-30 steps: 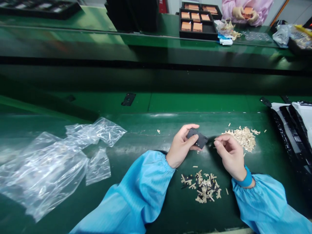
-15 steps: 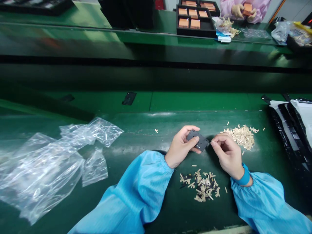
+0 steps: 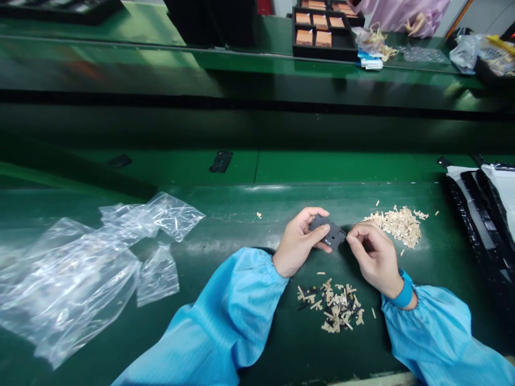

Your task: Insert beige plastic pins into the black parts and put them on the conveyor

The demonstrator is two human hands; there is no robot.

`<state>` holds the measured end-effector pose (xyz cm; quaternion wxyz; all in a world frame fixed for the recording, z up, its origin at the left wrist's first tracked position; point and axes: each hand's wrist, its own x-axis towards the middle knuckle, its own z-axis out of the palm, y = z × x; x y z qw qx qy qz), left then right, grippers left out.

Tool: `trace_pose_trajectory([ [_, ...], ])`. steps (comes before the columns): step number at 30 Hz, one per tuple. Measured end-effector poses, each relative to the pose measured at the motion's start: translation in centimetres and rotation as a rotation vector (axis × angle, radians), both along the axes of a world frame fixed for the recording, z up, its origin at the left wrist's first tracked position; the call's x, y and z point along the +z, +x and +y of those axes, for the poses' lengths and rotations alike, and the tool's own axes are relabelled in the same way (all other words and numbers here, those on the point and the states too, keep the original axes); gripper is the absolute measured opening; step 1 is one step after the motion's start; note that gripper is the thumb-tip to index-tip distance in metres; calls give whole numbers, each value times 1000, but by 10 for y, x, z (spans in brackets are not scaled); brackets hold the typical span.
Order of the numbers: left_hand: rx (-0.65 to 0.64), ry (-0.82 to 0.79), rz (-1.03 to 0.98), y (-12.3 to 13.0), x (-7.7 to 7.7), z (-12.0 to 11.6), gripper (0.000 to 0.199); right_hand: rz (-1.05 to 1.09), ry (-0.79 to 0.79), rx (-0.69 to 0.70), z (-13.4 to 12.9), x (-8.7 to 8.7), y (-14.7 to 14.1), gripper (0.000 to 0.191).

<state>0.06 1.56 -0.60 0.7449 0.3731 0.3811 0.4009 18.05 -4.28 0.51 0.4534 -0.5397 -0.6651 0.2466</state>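
Observation:
My left hand (image 3: pixel 300 238) is closed around a flat dark grey plastic plate (image 3: pixel 328 232) with small holes, held tilted above the green work surface. Beside the plate's right end is my right hand (image 3: pixel 372 254), thumb and forefinger pinched together close to its corner. Whatever sits between those fingertips is too small to make out. Below the hands lies a loose pile of small beige and black strips (image 3: pixel 340 308). A second pile, of small beige pieces (image 3: pixel 402 225), is just beyond my right hand.
Crumpled clear plastic bags (image 3: pixel 88 273) spread over the left side. Black-and-white stacked packs (image 3: pixel 478 214) stand at the right. Black plates (image 3: pixel 221 162) lie on the green belt (image 3: pixel 322 169) behind. Across it, a person in pink (image 3: pixel 406 16) stands near black trays (image 3: pixel 325 52) of orange blocks.
The black plates on the belt have shifted right. My hands keep nearly the same pose, with the right fingertips slightly nearer the plate. The person opposite has moved their hands apart.

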Motion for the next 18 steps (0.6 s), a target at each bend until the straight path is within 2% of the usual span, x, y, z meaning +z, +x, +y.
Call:
trace_pose_trajectory([
  [12, 33, 20, 27, 2, -1, -1, 43, -19, 0, 6, 0, 0, -3, 11],
  [18, 32, 28, 42, 2, -3, -1, 42, 46, -11, -22, -2, -2, -4, 8],
])
